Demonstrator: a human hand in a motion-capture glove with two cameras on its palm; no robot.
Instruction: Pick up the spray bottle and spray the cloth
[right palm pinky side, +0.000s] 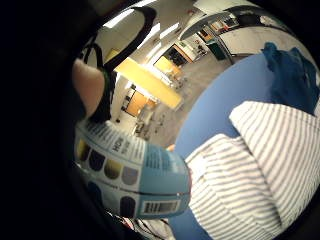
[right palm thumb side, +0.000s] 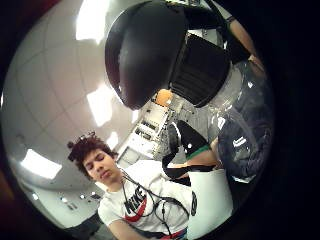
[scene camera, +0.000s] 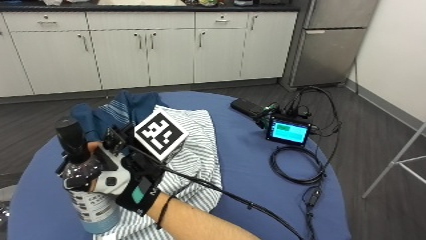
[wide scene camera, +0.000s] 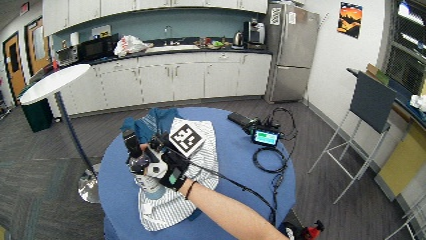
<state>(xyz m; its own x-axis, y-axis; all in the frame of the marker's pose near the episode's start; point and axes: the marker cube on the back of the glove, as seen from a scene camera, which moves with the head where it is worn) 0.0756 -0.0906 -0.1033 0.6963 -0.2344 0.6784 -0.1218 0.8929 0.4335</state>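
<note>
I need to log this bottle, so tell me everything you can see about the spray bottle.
The spray bottle has a black spray head at the top and a clear plastic body that looks light blue toward its base. A label with small text, a row of round coloured patches and a barcode wraps around it. It stands roughly upright, gripped around its upper body by the gloved right hand. Its base is over the striped cloth on the blue table; whether it rests on the cloth or is lifted cannot be told.
</note>
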